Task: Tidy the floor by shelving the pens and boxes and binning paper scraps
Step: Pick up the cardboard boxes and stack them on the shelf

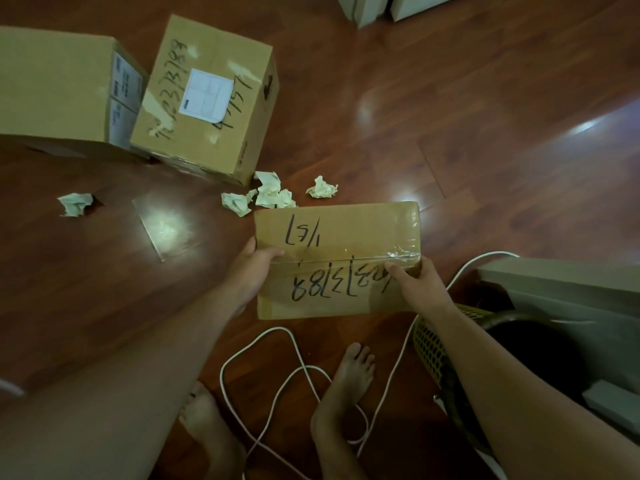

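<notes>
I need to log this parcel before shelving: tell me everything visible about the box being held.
The held box is brown cardboard, shut, its centre seam sealed with clear glossy tape, black marker writing on top. Left hand and right hand grip opposite ends, thumbs on top, over the wooden floor.

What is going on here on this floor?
A person holds a flat brown cardboard box with black handwriting by its two ends, left hand and right hand each with a thumb on top. A bigger brown box with a white label and a large brown box beside it stand on the dark wooden floor. Crumpled pale paper scraps lie near them, not yet binned. A yellow mesh bin stands by the right arm.
</notes>
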